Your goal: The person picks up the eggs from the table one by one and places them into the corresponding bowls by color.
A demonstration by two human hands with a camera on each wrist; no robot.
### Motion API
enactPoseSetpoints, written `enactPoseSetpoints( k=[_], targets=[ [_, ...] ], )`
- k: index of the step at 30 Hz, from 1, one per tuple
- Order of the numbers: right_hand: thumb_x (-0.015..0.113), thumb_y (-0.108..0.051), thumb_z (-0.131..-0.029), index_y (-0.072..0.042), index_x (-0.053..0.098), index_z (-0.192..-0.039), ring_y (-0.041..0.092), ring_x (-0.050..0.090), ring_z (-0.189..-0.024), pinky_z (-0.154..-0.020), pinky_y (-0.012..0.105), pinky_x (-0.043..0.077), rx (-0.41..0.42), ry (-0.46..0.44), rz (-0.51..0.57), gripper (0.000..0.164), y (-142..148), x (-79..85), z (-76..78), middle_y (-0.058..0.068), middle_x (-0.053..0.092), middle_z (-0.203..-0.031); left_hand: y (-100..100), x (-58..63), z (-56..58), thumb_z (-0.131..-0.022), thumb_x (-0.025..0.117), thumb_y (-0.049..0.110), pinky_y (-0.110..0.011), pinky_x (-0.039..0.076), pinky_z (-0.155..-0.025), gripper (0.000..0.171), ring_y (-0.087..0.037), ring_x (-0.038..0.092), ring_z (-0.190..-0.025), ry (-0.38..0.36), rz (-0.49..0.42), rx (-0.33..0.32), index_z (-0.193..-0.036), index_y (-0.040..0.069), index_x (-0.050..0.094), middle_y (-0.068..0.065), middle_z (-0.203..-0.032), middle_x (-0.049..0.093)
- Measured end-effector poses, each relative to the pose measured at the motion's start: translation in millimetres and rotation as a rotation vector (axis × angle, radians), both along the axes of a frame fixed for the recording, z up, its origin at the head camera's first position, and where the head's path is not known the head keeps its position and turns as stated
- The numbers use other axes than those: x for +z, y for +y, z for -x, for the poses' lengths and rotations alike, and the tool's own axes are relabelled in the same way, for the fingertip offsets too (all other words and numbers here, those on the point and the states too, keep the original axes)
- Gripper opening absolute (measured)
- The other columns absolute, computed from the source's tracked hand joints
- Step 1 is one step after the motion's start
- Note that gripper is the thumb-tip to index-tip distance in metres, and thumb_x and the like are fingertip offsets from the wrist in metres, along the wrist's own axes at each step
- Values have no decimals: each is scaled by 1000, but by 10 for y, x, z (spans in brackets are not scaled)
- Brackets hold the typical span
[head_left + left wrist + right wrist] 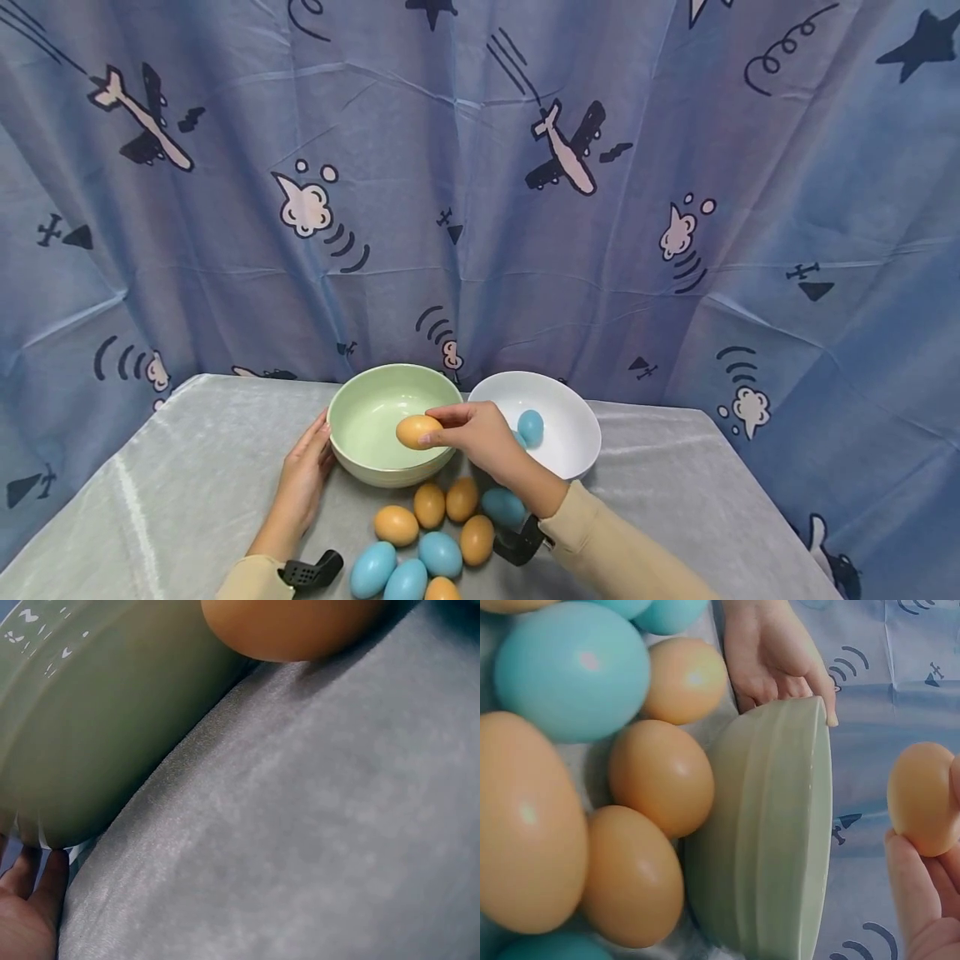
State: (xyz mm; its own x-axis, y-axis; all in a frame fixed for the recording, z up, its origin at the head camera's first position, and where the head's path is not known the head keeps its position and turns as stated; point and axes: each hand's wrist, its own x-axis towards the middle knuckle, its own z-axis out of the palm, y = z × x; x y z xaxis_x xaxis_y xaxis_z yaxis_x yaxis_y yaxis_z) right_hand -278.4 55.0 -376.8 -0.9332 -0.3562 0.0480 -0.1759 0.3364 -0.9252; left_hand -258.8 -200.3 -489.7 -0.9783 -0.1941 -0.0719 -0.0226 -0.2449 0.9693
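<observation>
A green bowl [360,392] stands at the table's far side. My left hand [300,479] rests against its left outer wall, fingers along the curve; the right wrist view shows a fingertip right at the rim. Over the bowl's right part, my right hand [483,437] pinches an orange egg [417,432] between thumb and fingers, above the rim. To the right of the green bowl is a white bowl [573,417]. Inside it sits a blue egg [530,427], with part of another blue one showing beside my right hand.
In front of the green bowl, several orange eggs [396,526] and blue eggs [372,570] lie close together on the grey cloth [195,483]. One blue egg [502,507] is partly under my right forearm. Behind the table hangs a blue curtain [420,292] with airplane drawings.
</observation>
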Motion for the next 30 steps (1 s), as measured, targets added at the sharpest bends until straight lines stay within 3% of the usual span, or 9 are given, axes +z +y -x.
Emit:
enactPoseSetpoints(
  k=[10,30],
  targets=[
    [87,-17,-75,-5,78,-107,12,69,-99,-81,23,57,-39,-7,10,36,-232,-11,153,9,77,-108,-15,16,-16,-106,41,45,-40,22,-127,65,-25,25,-152,0,-1,3,-159,13,21,-4,-167,21],
    [87,-17,-74,-6,79,-104,18,71,-100,-82,29,58,-115,5,-40,32,-591,-245,381,8,77,-107,11,6,1,-106,40,44,-40,22,-126,65,-25,25,-152,-5,-5,-9,-160,13,20,-4,-166,22]
  ],
)
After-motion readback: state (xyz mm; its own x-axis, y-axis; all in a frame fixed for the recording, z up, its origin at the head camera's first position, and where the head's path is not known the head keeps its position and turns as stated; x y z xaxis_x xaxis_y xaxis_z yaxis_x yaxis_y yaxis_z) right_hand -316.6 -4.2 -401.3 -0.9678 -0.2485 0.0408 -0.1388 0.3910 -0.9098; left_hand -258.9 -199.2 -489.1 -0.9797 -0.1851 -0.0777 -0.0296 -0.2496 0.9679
